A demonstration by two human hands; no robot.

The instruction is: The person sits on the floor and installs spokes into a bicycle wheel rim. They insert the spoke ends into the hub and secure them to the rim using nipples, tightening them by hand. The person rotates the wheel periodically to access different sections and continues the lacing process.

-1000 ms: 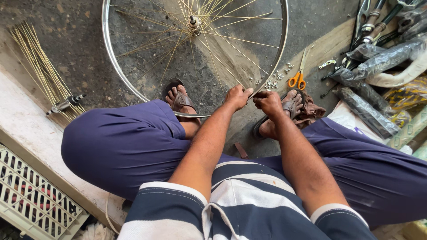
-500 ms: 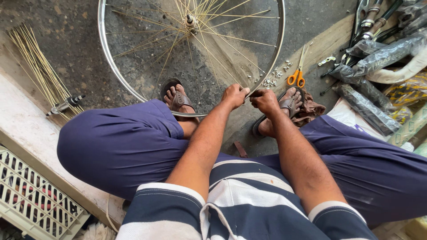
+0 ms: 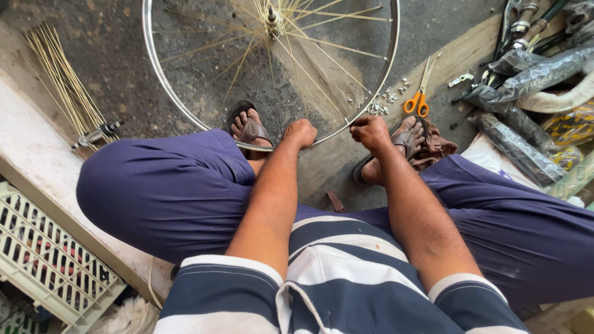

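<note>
Hands first: my left hand (image 3: 301,132) is curled into a loose fist on the near rim of the bicycle wheel (image 3: 185,111), while my right hand (image 3: 370,130) pinches shut at the same rim; whatever it grips is too small for me to tell. I see the wheel lying flat on the concrete at upper centre, hub (image 3: 271,13) toward the top edge, thin spokes fanning outward, rim silver and tyreless. Orange-handled scissors (image 3: 417,99) lie right; loose spokes (image 3: 59,80) upper left.

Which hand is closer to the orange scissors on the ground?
The right hand. It grips the wheel rim just left of the orange scissors, apart from them. The left hand grips the rim farther left.
</note>
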